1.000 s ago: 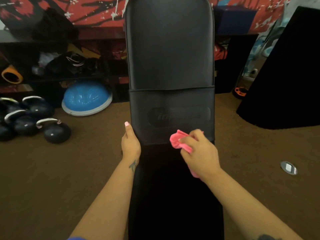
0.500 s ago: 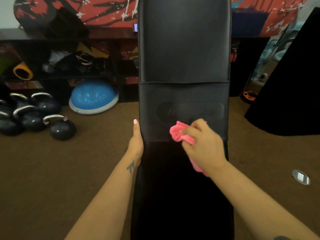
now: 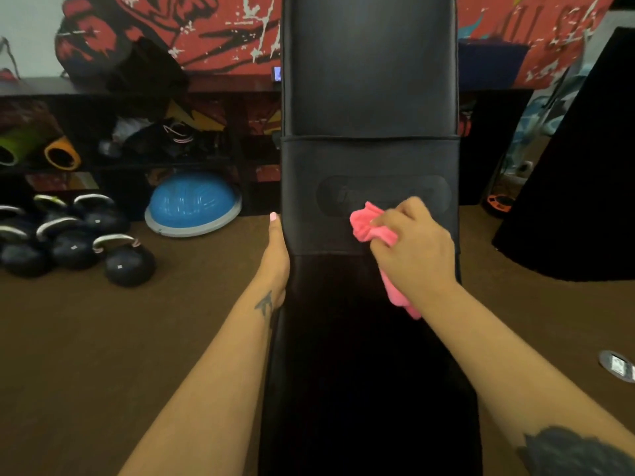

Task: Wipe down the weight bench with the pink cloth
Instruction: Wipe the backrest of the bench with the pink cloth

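Pink cloth (image 3: pixel 372 225): bunched on the lower backrest panel of the weight bench (image 3: pixel 371 97), just below the embossed logo, its tail trailing toward the seat.
Right hand (image 3: pixel 414 247): grip clamped on the cloth, pressing it down to scrub.
Left hand (image 3: pixel 276 255): fingers straight, flat along the bench's left edge, likely steadying it.
Floor: kettlebells (image 3: pixel 127 261) and blue balance dome (image 3: pixel 192 204), well apart to the left.
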Motion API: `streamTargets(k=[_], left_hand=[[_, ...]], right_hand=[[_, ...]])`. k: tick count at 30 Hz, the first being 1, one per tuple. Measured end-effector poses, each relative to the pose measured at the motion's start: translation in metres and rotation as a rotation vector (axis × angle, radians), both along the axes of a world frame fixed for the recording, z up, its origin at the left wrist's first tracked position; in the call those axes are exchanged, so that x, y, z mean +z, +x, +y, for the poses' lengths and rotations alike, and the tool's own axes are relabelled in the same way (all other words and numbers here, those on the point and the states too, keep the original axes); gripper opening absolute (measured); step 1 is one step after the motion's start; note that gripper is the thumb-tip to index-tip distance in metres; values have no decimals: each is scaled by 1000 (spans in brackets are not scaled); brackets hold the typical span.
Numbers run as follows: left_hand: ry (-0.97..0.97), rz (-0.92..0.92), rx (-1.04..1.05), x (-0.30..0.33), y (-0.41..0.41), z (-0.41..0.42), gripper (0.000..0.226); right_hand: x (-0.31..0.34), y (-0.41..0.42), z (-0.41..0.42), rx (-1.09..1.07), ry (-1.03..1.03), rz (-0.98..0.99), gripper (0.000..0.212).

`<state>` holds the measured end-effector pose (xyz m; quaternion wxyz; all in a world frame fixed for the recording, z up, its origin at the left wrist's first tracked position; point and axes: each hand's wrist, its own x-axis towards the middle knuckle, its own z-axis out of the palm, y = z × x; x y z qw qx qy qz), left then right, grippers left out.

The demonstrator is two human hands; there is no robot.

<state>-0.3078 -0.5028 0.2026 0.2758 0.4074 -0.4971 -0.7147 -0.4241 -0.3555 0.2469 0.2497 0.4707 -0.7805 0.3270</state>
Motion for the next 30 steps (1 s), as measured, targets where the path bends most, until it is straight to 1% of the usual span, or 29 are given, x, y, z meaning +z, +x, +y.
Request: streamTargets(k=[2, 4, 6, 7, 9, 11, 14, 16, 18, 19, 22, 26, 28, 30], left_hand=[[-2, 24, -9, -1, 0, -2, 89], [7, 49, -28, -2, -2, -3, 88], [-2, 60, -60, -5, -2, -5, 93], [-1, 53, -71, -10, -3, -9, 100], [-2, 39, -67, -16, -4, -12, 107], [-6, 37, -42, -12, -4, -11, 103], [-8, 47, -29, -6, -3, -8, 89], [-8, 56, -33, -6, -2, -8, 84], [-18, 73, -48, -9, -3, -10, 84], [-21, 80, -57, -8, -2, -9, 85], [-6, 78, -56, -11, -4, -9, 92], [24, 56, -19, -9, -5, -11, 89], [26, 62, -37, -9, -5, -11, 86], [1, 77, -54, -9, -4, -9, 83]], right_hand=[[6, 6, -11, -24, -44, -31, 11], [3, 24, -22, 27, -53, -10, 18], [-4, 37, -21, 113, 5, 34, 19], [-9, 39, -17, 148, 48, 45, 18], [-12, 33, -4, 179, 127, 38, 15], [-8, 19, 3, 143, 148, 38, 11], [2, 5, -3, 49, 48, 25, 7], [3, 11, -11, 41, -9, 16, 9], [-3, 26, -15, 90, -4, 49, 17], [-6, 32, -14, 122, 38, 70, 20], [-7, 29, -5, 157, 165, 56, 17], [16, 2, -4, 49, 117, 65, 11], [28, 5, -19, 14, 98, 29, 18], [30, 23, -33, 58, 92, 90, 22]])
